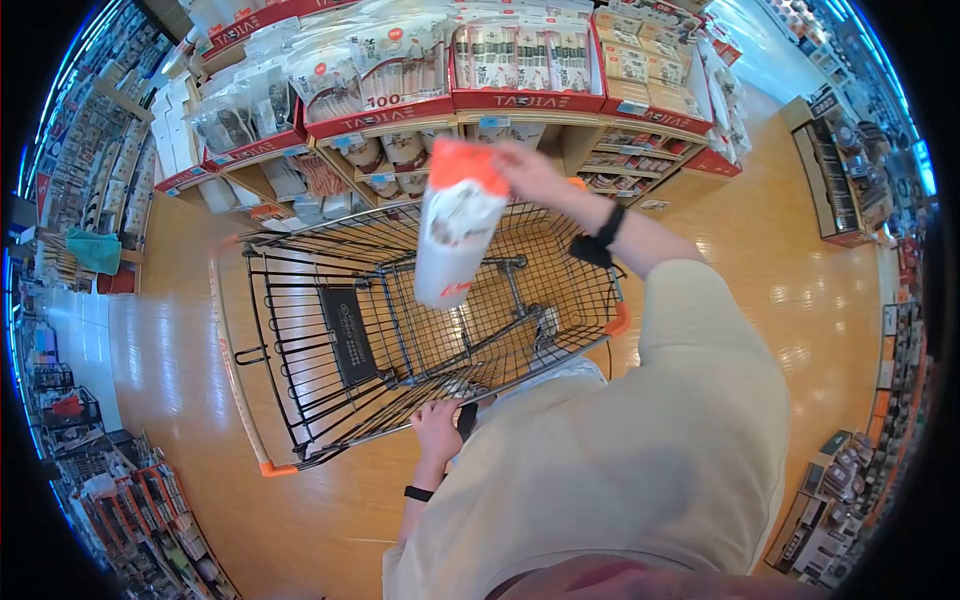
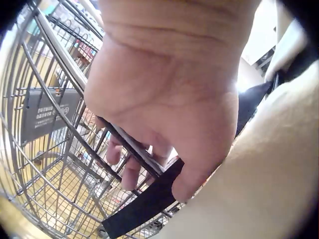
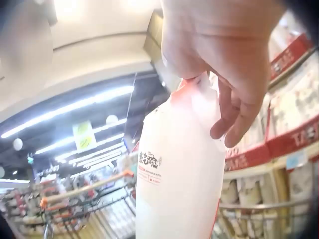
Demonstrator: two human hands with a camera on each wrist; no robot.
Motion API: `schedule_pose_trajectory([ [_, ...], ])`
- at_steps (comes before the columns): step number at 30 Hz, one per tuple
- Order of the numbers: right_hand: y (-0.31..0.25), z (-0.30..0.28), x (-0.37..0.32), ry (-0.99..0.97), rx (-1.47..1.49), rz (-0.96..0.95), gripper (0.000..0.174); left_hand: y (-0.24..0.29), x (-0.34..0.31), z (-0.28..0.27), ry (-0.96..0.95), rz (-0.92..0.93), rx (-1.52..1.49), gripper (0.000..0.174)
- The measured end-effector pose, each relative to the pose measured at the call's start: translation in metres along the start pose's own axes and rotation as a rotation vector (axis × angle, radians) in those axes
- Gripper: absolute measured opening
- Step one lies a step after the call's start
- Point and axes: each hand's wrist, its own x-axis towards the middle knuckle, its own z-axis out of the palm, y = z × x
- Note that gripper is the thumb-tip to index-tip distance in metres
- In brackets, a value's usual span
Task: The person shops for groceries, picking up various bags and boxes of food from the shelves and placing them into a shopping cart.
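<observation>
My right hand [image 1: 528, 175] pinches the gathered orange-red top of a tall white plastic pack [image 1: 458, 238], which hangs over the open basket of a shopping cart [image 1: 280, 469]. In the right wrist view the pack [image 3: 179, 164] shows black lettering on its side, with fingers [image 3: 234, 117] curled at its top. My left hand [image 1: 437, 430] grips the near side rim of the cart. In the left wrist view its fingers [image 2: 130, 174] bend over the rim, and the thumb lies on the near side by a black strap [image 2: 149, 201].
Behind the cart stands a display shelf [image 1: 530, 103] with bagged goods in red-edged trays. Under the trays, more packs [image 1: 405, 150] fill wooden cubbies. A dark plaque [image 1: 345, 335] hangs inside the cart. Shelving [image 1: 130, 165] runs along the left, and boxed goods [image 1: 850, 180] stand at the right.
</observation>
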Motion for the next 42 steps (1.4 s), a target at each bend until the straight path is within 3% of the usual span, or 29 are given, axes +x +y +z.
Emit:
schedule_pose_trajectory([
  [1,0.003,-0.028,-0.007,0.152,0.116,-0.166,0.022,0.001,0.000,-0.001,-0.011,-0.021,-0.006,0.032],
  [2,-0.024,-0.053,-0.028,0.332,0.116,-0.088,0.023,0.004,0.001,-0.002,-0.023,-0.041,-0.010,0.031],
  [3,-0.026,-0.086,-0.039,0.403,0.288,-0.251,0.026,0.005,0.002,-0.004,-0.035,-0.061,-0.013,0.031],
  [4,-0.036,-0.117,-0.055,0.480,0.444,-0.286,0.028,0.005,0.002,-0.005,-0.037,-0.065,-0.004,0.033],
  [5,-0.051,-0.145,-0.075,0.410,0.547,-0.397,0.032,0.006,0.002,-0.006,-0.044,-0.076,-0.005,0.033],
  [6,-0.071,-0.154,-0.100,0.597,0.591,-0.419,0.035,0.006,0.000,-0.008,-0.053,-0.086,-0.002,0.034],
  [8,-0.073,-0.198,-0.128,0.664,0.605,-0.501,0.040,0.008,0.001,-0.010,-0.076,-0.104,0.017,0.036],
  [11,-0.061,-0.227,-0.146,0.734,0.530,-0.504,0.044,0.008,0.001,-0.014,-0.115,-0.143,0.044,0.039],
  [12,-0.046,-0.240,-0.140,0.813,0.509,-0.444,0.043,0.007,0.000,-0.015,-0.130,-0.160,0.035,0.039],
  [15,0.014,-0.261,-0.116,0.795,0.540,-0.360,0.039,0.004,-0.006,-0.018,-0.175,-0.205,0.034,0.040],
  [17,0.035,-0.239,-0.097,0.807,0.596,-0.317,0.035,0.002,-0.005,-0.019,-0.168,-0.211,0.049,0.039],
  [19,0.147,-0.254,-0.036,0.920,0.583,-0.305,0.032,0.002,-0.008,-0.021,-0.164,-0.207,0.085,0.038],
  [20,0.170,-0.250,-0.022,0.975,0.595,-0.268,0.030,0.000,-0.010,-0.021,-0.173,-0.217,0.075,0.038],
  [24,0.231,-0.238,0.029,1.158,0.296,-0.247,0.028,0.002,-0.004,-0.022,-0.192,-0.265,0.037,0.035],
  [27,0.282,-0.233,0.057,1.170,0.216,-0.200,0.028,0.007,-0.002,-0.025,-0.179,-0.286,0.027,0.036],
  [29,0.307,-0.229,0.066,1.158,0.313,-0.215,0.023,0.006,-0.006,-0.022,-0.165,-0.290,0.026,0.037],
  [32,0.327,-0.221,0.078,1.206,0.541,-0.276,0.025,0.002,-0.001,-0.018,-0.171,-0.297,0.030,0.039],
  [35,0.323,-0.219,0.072,1.210,0.557,-0.333,0.025,0.004,-0.003,-0.025,-0.224,-0.348,0.040,0.039],
  [42,0.354,-0.223,0.067,1.231,-0.007,-0.325,0.025,0.001,-0.002,-0.021,-0.227,-0.369,0.014,0.038],
])
